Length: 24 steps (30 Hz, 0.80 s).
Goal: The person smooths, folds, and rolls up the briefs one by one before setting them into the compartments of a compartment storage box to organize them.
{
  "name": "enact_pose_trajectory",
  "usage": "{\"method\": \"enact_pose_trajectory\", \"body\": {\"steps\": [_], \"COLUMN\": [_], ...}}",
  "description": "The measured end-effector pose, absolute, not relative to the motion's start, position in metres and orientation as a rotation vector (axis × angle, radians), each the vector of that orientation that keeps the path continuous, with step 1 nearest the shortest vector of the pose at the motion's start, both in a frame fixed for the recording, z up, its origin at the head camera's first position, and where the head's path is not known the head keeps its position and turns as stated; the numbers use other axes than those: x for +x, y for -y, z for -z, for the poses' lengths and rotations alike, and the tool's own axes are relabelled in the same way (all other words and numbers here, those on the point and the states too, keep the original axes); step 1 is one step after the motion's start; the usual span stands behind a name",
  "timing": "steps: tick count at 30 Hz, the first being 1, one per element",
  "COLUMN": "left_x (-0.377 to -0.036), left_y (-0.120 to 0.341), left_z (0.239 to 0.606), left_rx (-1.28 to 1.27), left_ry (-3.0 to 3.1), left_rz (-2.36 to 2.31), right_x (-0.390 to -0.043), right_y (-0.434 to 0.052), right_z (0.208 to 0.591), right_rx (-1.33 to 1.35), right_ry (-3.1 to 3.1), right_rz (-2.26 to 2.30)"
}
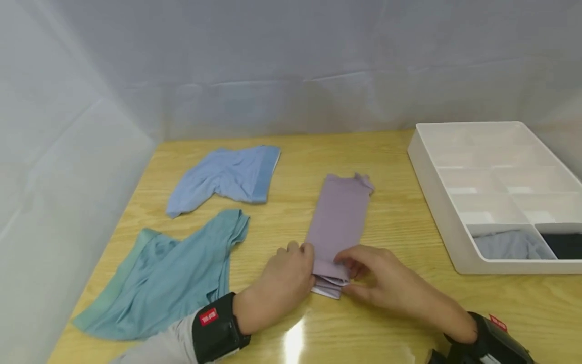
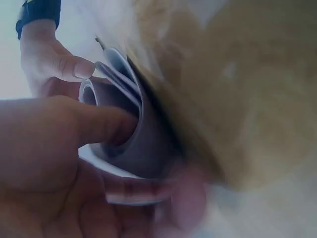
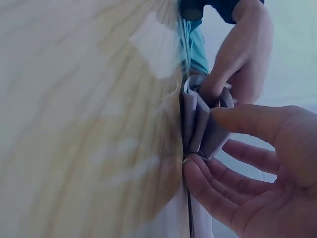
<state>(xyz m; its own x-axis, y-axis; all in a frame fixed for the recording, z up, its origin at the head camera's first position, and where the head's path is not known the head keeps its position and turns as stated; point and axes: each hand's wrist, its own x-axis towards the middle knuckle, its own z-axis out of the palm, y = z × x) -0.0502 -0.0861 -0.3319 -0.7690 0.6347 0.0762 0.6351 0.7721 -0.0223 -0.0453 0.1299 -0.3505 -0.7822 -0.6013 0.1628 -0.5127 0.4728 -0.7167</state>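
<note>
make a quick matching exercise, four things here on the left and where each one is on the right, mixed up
Things
1. purple cloth
2. light blue cloth
3. teal cloth
4. white box

Places
A. right side
B. left side, nearer the front
C. held by left hand and right hand
D. left side, farther back

Pairs: 1-C, 2-D, 3-B, 4-A

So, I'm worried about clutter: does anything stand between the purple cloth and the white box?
No loose item shows between them. Only the right hand, at the folded near end of the purple cloth, and the raised side wall of the white box stand in the way.
</note>
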Motion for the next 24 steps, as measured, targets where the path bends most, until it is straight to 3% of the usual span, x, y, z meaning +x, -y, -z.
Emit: {"method": "enact_pose_trajectory", "body": {"steps": [11, 16, 24], "left_x": [-0.055, -0.061, -0.052], "left_y": [0.091, 0.095, 0.089], "left_z": [0.331, 0.326, 0.329], "left_rx": [-1.165, -1.107, -1.018], "left_ry": [3.026, 3.188, 3.188], "left_rz": [0.483, 0.644, 0.267], "right_x": [-0.037, -0.034, -0.030], "right_y": [-0.115, -0.114, -0.113], "right_z": [0.353, 0.354, 0.354], "right_rx": [-1.064, -1.158, -1.718], "right_ry": [-2.555, -2.681, -2.861], "right_rz": [1.419, 1.233, 0.868]}}
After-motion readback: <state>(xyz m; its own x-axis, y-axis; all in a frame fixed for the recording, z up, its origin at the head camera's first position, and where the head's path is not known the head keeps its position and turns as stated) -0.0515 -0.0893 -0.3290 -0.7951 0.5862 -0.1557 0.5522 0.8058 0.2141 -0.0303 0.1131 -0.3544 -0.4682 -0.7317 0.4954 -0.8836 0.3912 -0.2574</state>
